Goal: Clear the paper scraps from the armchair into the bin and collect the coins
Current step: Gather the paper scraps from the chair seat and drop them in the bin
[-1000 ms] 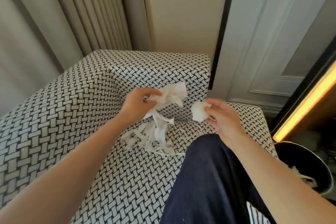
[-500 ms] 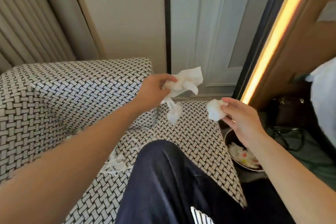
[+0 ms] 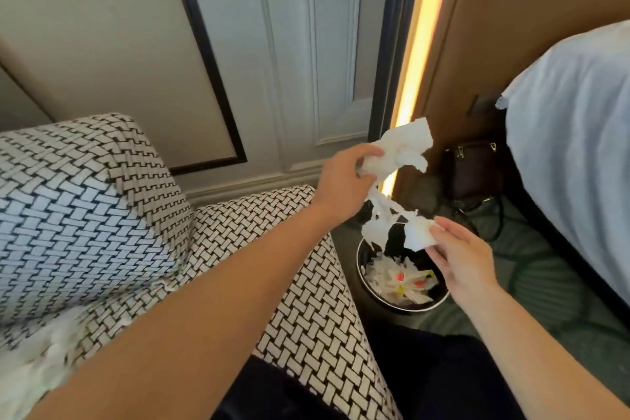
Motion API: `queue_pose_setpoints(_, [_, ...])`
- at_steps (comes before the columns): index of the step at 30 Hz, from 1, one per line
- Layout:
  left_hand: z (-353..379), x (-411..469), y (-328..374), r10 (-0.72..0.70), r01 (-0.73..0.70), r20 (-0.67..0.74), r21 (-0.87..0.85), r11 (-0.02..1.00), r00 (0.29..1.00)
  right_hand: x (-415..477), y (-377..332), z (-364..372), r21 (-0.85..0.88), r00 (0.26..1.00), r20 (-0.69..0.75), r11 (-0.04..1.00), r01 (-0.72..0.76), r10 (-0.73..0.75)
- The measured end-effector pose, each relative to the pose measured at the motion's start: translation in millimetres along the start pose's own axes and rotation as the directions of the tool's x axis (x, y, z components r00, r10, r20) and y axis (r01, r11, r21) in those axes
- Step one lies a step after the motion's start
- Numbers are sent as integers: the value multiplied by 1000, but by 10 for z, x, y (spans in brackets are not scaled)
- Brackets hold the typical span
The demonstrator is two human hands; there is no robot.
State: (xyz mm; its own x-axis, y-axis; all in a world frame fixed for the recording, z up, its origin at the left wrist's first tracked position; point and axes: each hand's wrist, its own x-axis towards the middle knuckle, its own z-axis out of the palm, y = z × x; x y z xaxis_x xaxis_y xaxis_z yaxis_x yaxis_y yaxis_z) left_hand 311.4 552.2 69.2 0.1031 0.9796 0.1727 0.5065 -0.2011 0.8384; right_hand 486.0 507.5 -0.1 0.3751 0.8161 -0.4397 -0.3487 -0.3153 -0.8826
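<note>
- Left hand (image 3: 344, 181): reaches out past the right edge of the armchair, fingers curled tight round a crumpled bunch of paper.
- Bunch of paper (image 3: 399, 152): white, torn and creased. Its top sticks up above the left hand, and thin ragged strips (image 3: 375, 228) hang down from it to just above the bin.
- Right hand (image 3: 460, 259): held over the bin, lower than the left hand. Thumb and fingertips pinch a small piece of paper.
- Small piece of paper (image 3: 419, 233): white, folded over, just beside the lower end of the hanging strips. Whether the two touch cannot be told.
- Bin (image 3: 405, 310): round, dark, on the floor close against the right side of the armchair, directly below both hands.
- Scraps in the bin (image 3: 388, 274): a loose heap of white paper with small red and yellow bits among it.
- Armchair (image 3: 85, 215): black-and-white woven pattern, with backrest, seat and right arm in view.
- Scraps on the seat (image 3: 44, 361): a white pile at the lower left, blurred, partly hidden by the left forearm.
- Dark trouser leg (image 3: 426, 378): lower middle, between the forearms.
- Bag (image 3: 474, 170): dark, with metal clasps, on the floor behind the bin.
- Bed (image 3: 572, 147): white sheet, right edge of view.
- Light strip (image 3: 416, 61): yellow, upright, behind the raised paper.
</note>
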Motion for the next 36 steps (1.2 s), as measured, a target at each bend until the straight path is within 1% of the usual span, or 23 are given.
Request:
queue_pose_setpoints(3, [366,174,-36,-11,13,39,-61,998,999,270,164,-76,26,992,-119,998,-49,52])
queue_pose_setpoints(6, [639,260,-101,-90,97,123,-48,994,988,473,336,-103,41,962,-266,998,-55,64])
queue_pose_setpoints(9, [817,253,-199,-142,153,258,-21,988,956,609,483,-119,68,922,-381,996,-50,72])
queue_pose_setpoints(12, [896,187,-319,-181,179,375,41,983,909,679,557,-112,140,890,-432,986,-93,145])
queue_pose_setpoints(15, [932,128,-418,-212,214,441,45,976,872,652,499,-69,297,879,-384,939,-173,283])
queue_pose_setpoints(17, [956,102,-451,-235,241,456,45,969,858,593,452,-32,343,886,-326,915,-213,328])
queue_pose_setpoints(20, [977,76,-450,-254,275,459,22,961,852,538,438,-1,361,903,-279,907,-216,326])
queue_pose_setpoints(24, [981,63,-403,-235,259,491,20,966,839,565,471,-31,345,926,-204,909,-235,317])
queue_pose_setpoints(26, [979,60,-372,-221,253,510,8,967,831,587,504,-67,347,930,-127,894,-283,344])
queue_pose_setpoints(29, [989,57,-353,-190,205,507,28,978,840,590,508,-79,402,920,-2,843,-358,392])
queue_pose_setpoints(31, [992,57,-362,-180,184,509,43,982,842,580,492,-65,430,917,26,823,-370,398])
queue_pose_setpoints(36, [958,2,-337,-223,232,510,46,972,831,499,458,-104,396,913,49,831,-390,405])
